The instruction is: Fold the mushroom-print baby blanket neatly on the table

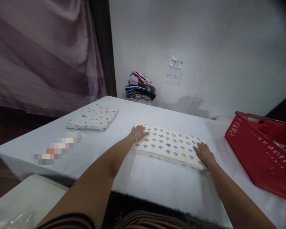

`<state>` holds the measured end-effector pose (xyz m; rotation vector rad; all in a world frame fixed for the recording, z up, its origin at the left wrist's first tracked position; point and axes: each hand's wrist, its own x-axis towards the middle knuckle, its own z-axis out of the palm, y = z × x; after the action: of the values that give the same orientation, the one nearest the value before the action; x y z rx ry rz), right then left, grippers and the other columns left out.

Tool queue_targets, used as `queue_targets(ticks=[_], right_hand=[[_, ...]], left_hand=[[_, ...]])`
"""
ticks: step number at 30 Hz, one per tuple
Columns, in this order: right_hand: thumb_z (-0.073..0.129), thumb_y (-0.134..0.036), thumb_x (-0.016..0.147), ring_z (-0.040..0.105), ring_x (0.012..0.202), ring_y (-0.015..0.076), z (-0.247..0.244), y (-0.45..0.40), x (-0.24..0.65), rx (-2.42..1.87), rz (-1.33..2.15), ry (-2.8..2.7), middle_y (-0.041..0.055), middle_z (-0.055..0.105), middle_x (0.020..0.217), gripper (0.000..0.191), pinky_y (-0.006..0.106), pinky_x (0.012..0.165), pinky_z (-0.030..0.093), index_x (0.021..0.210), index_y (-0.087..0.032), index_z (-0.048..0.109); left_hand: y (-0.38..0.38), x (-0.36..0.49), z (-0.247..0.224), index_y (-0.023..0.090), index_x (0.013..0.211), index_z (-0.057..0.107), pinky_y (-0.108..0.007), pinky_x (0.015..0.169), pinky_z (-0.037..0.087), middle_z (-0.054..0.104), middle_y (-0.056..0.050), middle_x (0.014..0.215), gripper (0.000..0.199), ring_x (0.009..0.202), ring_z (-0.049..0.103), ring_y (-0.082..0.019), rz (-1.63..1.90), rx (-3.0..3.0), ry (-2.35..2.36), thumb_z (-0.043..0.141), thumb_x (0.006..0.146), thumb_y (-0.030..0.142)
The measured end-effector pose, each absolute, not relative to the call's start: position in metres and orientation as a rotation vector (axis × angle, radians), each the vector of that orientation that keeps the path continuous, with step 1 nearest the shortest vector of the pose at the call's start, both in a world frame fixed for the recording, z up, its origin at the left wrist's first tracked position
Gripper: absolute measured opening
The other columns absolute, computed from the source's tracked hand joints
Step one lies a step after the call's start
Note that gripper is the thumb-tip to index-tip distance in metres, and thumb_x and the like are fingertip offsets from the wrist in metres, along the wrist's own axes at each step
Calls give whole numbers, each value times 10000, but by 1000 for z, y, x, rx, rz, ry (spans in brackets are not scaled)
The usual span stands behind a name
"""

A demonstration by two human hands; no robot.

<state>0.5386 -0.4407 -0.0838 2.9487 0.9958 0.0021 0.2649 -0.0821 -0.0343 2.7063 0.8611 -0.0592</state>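
A folded white cloth (168, 144) printed with grey, red, blue and yellow mushrooms lies flat on the white-covered table (162, 181) in front of me. My left hand (139, 132) rests palm down on its left end, fingers spread, with a bracelet at the wrist. On the right end my right hand (204, 153) presses down the same way, fingers outstretched. Neither hand grips anything. A second folded white cloth (94, 117) with small dark prints lies to the left, apart from both hands.
At the right stands a red plastic basket (257, 156). Behind the table, a stack of folded fabrics (140, 87) sits by the wall below paper notes (173, 71). A purple curtain (45, 51) hangs at the left. Part of the table's left side is pixelated. A pale surface (33, 197) juts in at lower left.
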Motion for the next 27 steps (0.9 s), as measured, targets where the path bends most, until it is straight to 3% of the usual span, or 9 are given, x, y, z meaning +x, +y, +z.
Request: queue_targets(ticks=[2, 5, 8, 10, 20, 27], right_hand=[[259, -518, 905, 203, 1371, 276, -87, -441, 543, 2935, 24, 1041, 49, 260, 1496, 533, 488, 1016, 336, 1380, -301, 368], [259, -528, 892, 211, 1365, 279, -90, -444, 545, 2936, 46, 1035, 55, 269, 1488, 549, 492, 1008, 350, 1372, -291, 381], [289, -530, 873, 228, 1356, 285, -91, -445, 546, 2935, 51, 1040, 48, 274, 1485, 540, 496, 1002, 355, 1350, -307, 408], [302, -520, 863, 237, 1350, 294, -91, -446, 548, 2929, 45, 1056, 42, 289, 1479, 527, 507, 999, 353, 1333, -317, 427], [244, -484, 866, 243, 1346, 293, -89, -446, 551, 2906, 12, 1090, 69, 331, 1452, 543, 513, 1026, 311, 1329, -282, 446], [228, -521, 859, 268, 1334, 299, -92, -446, 552, 2974, 46, 1038, 83, 335, 1445, 579, 518, 998, 344, 1349, -279, 417]], left_hand=[[-85, 248, -31, 236, 1396, 341, -484, 1124, 87, 202, -49, 1532, 676, 1411, 122, -241, 52, 2655, 931, 301, 833, 608], [-88, 212, -31, 224, 1319, 449, -422, 1093, 219, 369, -76, 1460, 580, 1351, 296, -248, 220, 2486, 1139, 395, 828, 528], [-91, 175, -34, 183, 1256, 512, -325, 970, 369, 537, -104, 1318, 518, 1193, 495, -228, 292, 2324, 1301, 370, 854, 476], [-97, 157, -38, 182, 1213, 546, -287, 902, 405, 607, -88, 1228, 485, 1095, 560, -202, 316, 2266, 1350, 358, 863, 461], [-121, 138, -40, 201, 752, 672, -268, 630, 401, 698, -63, 806, 410, 734, 610, -181, 392, 2113, 1411, 396, 840, 492], [-128, 126, -40, 208, 719, 652, -266, 608, 383, 676, -39, 737, 363, 708, 592, -166, 449, 2048, 1454, 445, 814, 491]])
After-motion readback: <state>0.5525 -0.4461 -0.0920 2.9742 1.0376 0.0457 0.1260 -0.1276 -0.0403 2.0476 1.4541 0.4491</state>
